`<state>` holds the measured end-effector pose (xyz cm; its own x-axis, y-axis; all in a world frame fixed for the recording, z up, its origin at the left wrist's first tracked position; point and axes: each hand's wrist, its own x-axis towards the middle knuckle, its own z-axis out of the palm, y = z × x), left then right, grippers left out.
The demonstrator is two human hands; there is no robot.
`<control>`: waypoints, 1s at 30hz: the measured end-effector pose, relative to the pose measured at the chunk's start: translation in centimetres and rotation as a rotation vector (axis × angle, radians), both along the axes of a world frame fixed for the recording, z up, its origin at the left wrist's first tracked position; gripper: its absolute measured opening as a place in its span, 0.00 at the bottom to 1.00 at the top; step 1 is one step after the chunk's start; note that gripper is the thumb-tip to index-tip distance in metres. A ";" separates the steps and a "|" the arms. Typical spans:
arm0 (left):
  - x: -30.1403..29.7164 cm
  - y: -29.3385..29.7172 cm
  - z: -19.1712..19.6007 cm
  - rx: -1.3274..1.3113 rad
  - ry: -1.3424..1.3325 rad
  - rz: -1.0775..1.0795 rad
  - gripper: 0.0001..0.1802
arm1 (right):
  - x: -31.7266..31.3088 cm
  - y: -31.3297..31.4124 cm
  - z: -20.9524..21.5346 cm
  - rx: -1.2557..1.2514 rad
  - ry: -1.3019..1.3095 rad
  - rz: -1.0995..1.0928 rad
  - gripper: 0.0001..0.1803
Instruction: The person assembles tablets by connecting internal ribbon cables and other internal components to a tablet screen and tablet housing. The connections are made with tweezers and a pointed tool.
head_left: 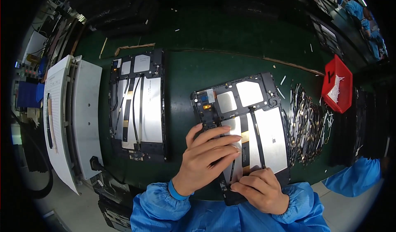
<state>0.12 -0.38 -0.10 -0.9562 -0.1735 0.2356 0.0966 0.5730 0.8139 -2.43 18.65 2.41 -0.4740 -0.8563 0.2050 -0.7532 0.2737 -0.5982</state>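
Note:
An opened tablet [270, 135], with bare silver battery cells, a black frame and thin flat cables, lies tilted in front of me, its lower end at the table's near edge. My left hand [206, 159] rests across its left side, fingers stretched out over the battery and a cable strip. Low on the same tablet, my right hand [262, 190] has its fingers curled and pressed together near the bottom edge; whatever they pinch is hidden. A second opened tablet [152, 104] of the same kind lies to the left, untouched.
Right of the tablet is a heap of thin flat cables [305, 124]. Beyond it stand a red bin [338, 83] with white strips and black stacked panels [365, 124]. On the left, a white box [88, 116] adjoins a paper sheet with pens [57, 120]. A blue sleeve [357, 176] shows at right.

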 end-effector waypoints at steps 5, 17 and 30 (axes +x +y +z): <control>0.2 -0.1 -0.1 -0.003 -0.001 -0.030 0.03 | 0.1 -0.1 0.3 0.031 0.010 -0.007 0.11; 0.5 0.3 -0.7 0.183 0.109 0.072 0.17 | 0.0 -0.2 1.0 0.076 0.023 -0.019 0.08; 0.0 -1.0 -0.2 -0.400 -0.069 -0.021 0.35 | -2.7 -1.6 4.1 0.337 -0.031 0.007 0.28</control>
